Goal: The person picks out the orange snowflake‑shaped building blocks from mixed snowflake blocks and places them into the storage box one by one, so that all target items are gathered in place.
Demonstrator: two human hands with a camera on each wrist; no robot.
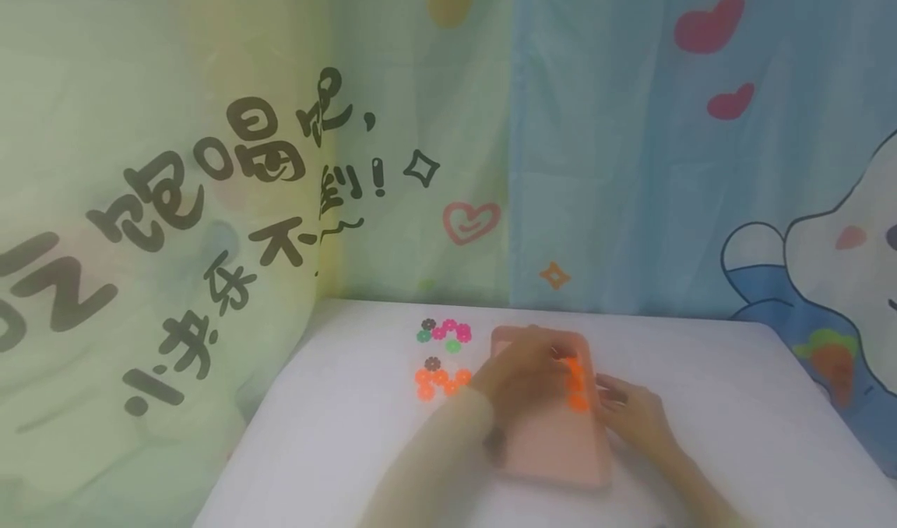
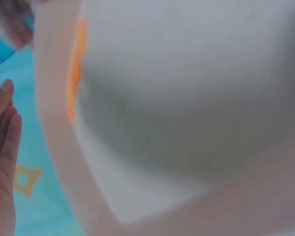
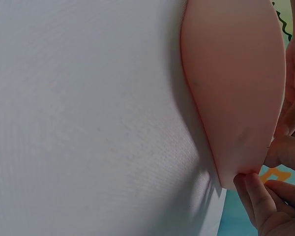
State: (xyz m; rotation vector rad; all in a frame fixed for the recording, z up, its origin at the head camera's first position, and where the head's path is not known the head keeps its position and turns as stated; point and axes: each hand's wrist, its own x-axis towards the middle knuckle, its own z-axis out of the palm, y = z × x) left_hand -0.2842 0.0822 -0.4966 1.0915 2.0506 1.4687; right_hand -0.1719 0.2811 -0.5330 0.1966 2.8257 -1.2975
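Note:
My left hand (image 1: 527, 368), blurred, reaches over the pink tray (image 1: 550, 454), close to orange flower-shaped pieces (image 1: 578, 402) along the tray's right inner wall. In the left wrist view, the left thumb and fingertips (image 2: 14, 128) come close together above the tray; whether a small piece sits between them is hidden. At the tray's right side, my right hand (image 1: 636, 419) holds its edge. The right wrist view shows bent fingers (image 3: 255, 194) against the tray's outer wall and a thumb at the rim. A row of orange pieces (image 2: 76, 69) also shows in the left wrist view.
Left of the tray, orange flower pieces (image 1: 424, 392) and a brown one (image 1: 432, 364) lie on the white table (image 1: 336, 434). Farther back are pink (image 1: 464, 332), green (image 1: 452, 346) and dark (image 1: 428, 324) ones. A printed curtain (image 1: 596, 162) hangs behind the table.

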